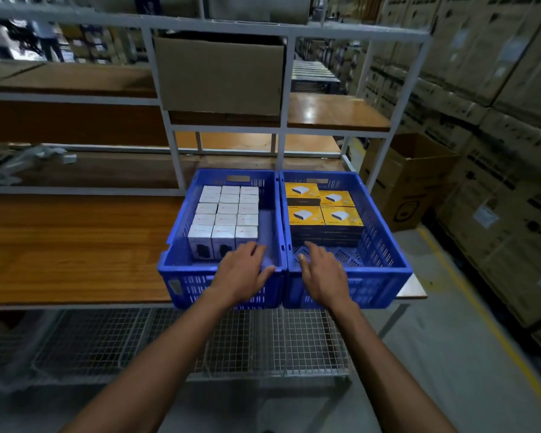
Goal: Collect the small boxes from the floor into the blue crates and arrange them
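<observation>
Sitting side by side on a wooden bench (75,245) amid stacked cartons (497,89), two blue crates (384,276) meet both relaxed, empty grips.

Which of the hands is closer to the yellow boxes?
The right. The right hand reaches over the near rim into the crate holding the yellow boxes, just short of them. The left hand is over the neighbouring crate, by the white boxes.

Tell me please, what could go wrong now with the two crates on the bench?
1. The right blue crate sits at the bench's end, its near corner by the edge; a push might tip it off.
2. The left hand reaches over the left blue crate rim near the white boxes; a bump could disturb their rows.
3. The yellow boxes are stacked, and a jolt may shift them.
</observation>
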`<state>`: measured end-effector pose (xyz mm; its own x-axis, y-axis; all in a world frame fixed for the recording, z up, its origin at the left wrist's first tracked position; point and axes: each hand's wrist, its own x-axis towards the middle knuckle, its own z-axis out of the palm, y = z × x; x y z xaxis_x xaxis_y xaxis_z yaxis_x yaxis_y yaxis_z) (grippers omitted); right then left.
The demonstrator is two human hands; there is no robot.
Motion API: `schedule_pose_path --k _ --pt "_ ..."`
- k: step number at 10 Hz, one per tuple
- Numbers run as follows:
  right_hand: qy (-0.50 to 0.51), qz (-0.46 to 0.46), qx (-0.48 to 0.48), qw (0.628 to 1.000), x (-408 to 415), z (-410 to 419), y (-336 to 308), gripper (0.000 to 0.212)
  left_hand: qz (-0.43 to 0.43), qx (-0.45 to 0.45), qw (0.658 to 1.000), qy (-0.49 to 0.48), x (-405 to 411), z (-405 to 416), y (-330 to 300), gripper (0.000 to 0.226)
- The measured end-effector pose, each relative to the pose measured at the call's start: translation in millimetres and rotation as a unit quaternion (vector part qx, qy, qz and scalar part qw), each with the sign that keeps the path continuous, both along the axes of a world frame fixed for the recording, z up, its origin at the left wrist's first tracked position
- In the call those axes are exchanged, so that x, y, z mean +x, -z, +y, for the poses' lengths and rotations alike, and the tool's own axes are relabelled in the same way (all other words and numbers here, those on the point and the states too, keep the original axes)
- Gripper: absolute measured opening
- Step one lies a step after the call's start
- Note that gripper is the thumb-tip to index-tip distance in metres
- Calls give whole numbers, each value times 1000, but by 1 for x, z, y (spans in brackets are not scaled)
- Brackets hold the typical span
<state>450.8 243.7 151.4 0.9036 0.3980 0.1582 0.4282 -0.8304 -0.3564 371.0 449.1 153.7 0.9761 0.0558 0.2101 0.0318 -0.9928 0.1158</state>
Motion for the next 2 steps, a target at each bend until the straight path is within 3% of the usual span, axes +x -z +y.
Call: schedule_pose_path --k 2 --pt "13 -55 55 997 -32 -33 -37 51 -27 -24 997 -66 -40 11 -33 68"
